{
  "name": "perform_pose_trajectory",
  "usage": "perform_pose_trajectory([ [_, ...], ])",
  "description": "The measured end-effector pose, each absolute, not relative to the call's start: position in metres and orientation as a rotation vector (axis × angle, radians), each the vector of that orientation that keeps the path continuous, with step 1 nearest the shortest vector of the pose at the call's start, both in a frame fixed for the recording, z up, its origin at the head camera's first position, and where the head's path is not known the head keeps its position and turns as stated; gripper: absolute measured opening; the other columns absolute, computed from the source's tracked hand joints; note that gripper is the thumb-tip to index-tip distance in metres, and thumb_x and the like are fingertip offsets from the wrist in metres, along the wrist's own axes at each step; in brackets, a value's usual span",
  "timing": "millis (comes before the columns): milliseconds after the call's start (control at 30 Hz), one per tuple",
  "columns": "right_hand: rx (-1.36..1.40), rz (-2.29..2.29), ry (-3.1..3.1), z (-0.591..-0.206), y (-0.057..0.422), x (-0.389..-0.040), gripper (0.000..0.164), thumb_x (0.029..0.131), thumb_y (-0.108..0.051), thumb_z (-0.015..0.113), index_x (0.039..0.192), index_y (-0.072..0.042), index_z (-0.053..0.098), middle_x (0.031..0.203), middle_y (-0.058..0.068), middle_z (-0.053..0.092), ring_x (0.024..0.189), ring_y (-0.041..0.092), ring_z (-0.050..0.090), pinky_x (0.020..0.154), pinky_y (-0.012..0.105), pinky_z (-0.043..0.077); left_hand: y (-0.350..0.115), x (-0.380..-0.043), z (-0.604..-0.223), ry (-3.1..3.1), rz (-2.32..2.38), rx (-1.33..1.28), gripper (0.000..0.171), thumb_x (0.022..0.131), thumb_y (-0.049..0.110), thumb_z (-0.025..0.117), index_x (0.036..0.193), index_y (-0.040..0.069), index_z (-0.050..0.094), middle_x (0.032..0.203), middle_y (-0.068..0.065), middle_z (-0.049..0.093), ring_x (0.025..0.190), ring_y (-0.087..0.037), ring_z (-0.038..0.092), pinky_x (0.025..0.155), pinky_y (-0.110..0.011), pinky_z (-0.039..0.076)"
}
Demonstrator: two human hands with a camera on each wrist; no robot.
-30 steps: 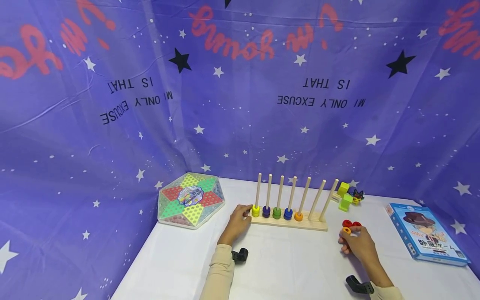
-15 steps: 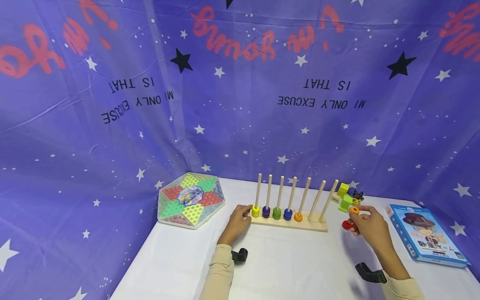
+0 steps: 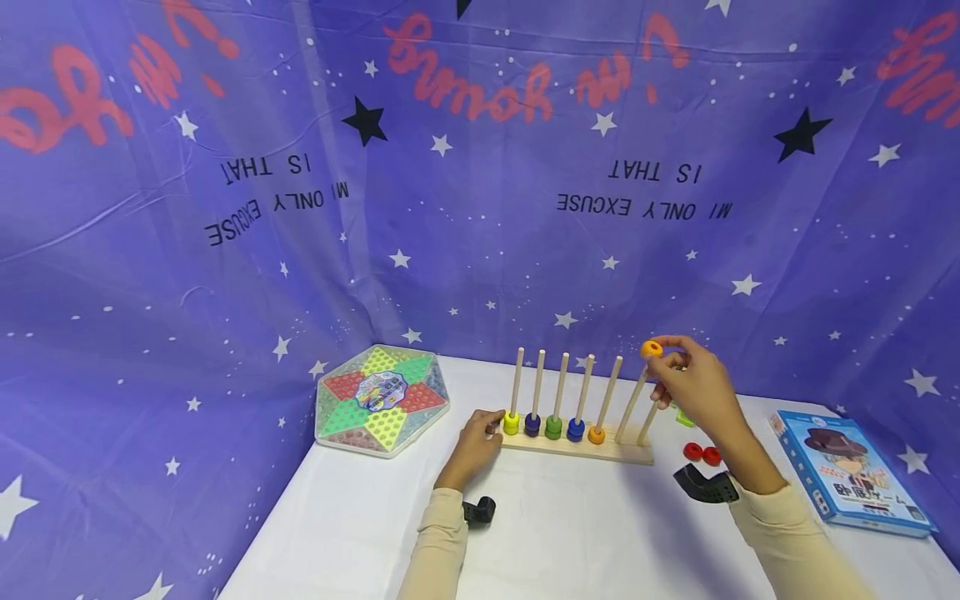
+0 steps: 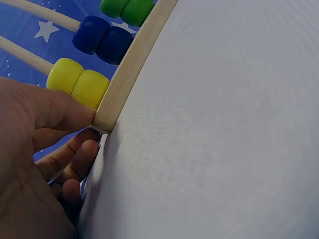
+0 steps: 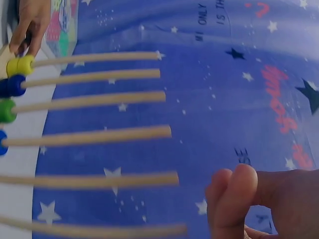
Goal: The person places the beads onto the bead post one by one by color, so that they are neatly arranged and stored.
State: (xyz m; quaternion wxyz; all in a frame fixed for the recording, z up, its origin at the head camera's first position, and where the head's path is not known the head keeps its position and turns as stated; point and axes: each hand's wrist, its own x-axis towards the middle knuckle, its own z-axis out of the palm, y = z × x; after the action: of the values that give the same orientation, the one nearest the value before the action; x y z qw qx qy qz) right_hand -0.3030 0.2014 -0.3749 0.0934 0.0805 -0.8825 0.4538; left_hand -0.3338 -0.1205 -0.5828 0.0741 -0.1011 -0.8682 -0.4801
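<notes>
A wooden bead rack (image 3: 577,447) with several upright pegs stands on the white table. Pairs of yellow beads (image 3: 511,423), purple, green and blue beads sit on the left pegs. One orange bead (image 3: 596,435) is on the fifth peg. My left hand (image 3: 477,442) pinches the rack's left end between thumb and fingers, seen closely in the left wrist view beside the yellow beads (image 4: 82,82). With thumb and fingers, my right hand (image 3: 697,387) holds another orange bead (image 3: 652,349) at the top of the sixth peg. In the right wrist view, the fingers hide that bead.
Two red beads (image 3: 702,454) lie right of the rack. Behind my right hand, a green block (image 3: 685,417) partly shows. A blue boxed game (image 3: 855,475) lies at the right, a hexagonal board game case (image 3: 382,400) at the left. A starry purple cloth (image 3: 480,208) hangs behind.
My right hand has lifted the orange bead from beside the red beads and carried it up and left to the sixth peg's top. The left hand stays on the rack's end.
</notes>
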Motion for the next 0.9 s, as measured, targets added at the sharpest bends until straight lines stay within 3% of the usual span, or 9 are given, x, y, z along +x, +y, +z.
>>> perform_pose_trajectory([
  [433, 0.316, 1.457, -2.674, -0.385, 0.172, -0.323, 0.044, 0.095, -0.023, 0.059, 0.130, 0.000, 0.046, 0.086, 0.016, 0.066, 0.055, 0.027, 0.065, 0.051, 0.038, 0.054, -0.123, -0.332, -0.582, -2.614, -1.431, -0.306, 0.042, 0.086, 0.002, 0.060, 0.128, 0.003, 0.059, 0.108, -0.009, 0.056, 0.093, -0.018, 0.052, 0.085, -0.038, 0.037],
  [667, 0.301, 1.475, -2.687, -0.385, 0.171, -0.322, 0.047, 0.095, -0.024, 0.059, 0.132, -0.001, 0.044, 0.084, 0.015, 0.067, 0.055, 0.028, 0.065, 0.051, 0.038, 0.054, -0.123, -0.335, -0.580, -2.612, -1.399, -0.317, 0.043, 0.085, 0.000, 0.061, 0.128, 0.002, 0.059, 0.107, -0.007, 0.055, 0.093, -0.019, 0.053, 0.084, -0.036, 0.038],
  [900, 0.307, 1.446, -2.706, -0.379, 0.179, -0.312, 0.061, 0.093, -0.030, 0.061, 0.143, -0.007, 0.037, 0.087, 0.016, 0.067, 0.056, 0.029, 0.064, 0.052, 0.038, 0.054, -0.123, -0.334, -0.583, -2.617, -1.387, -0.323, 0.043, 0.085, 0.000, 0.060, 0.128, 0.001, 0.058, 0.107, -0.008, 0.055, 0.092, -0.019, 0.053, 0.085, -0.038, 0.036],
])
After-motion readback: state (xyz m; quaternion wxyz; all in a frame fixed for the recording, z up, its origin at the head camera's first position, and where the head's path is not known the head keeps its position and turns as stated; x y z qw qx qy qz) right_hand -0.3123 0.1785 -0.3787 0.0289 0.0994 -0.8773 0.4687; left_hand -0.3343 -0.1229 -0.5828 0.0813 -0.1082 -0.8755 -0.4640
